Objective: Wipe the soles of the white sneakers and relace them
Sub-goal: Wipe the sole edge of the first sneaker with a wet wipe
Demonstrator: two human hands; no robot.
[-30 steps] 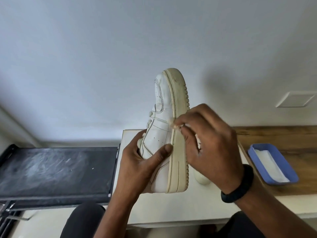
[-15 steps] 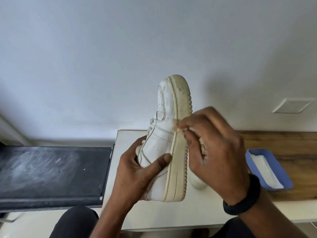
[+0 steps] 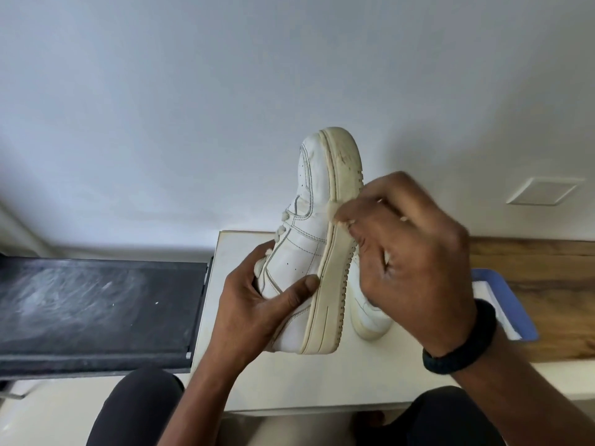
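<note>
Head view: two sneakers. The left hand [image 3: 257, 304] grips one sneaker [image 3: 302, 252] with curled fingers above the table [image 3: 289, 381], toe up. The second sneaker [image 3: 370, 317] lies on the table behind it. The right hand [image 3: 409, 262] pinches one wipe [image 3: 331, 211] against the sole's edge, slightly nearer the toe than earlier.

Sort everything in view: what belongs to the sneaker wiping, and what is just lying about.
In the job:
held sneaker, gripped by left hand
small wipe, pinched by right hand against the sole edge
second sneaker
blue tray, probably holding wipes

Lying about:
black board
wooden top
wall plate
</note>
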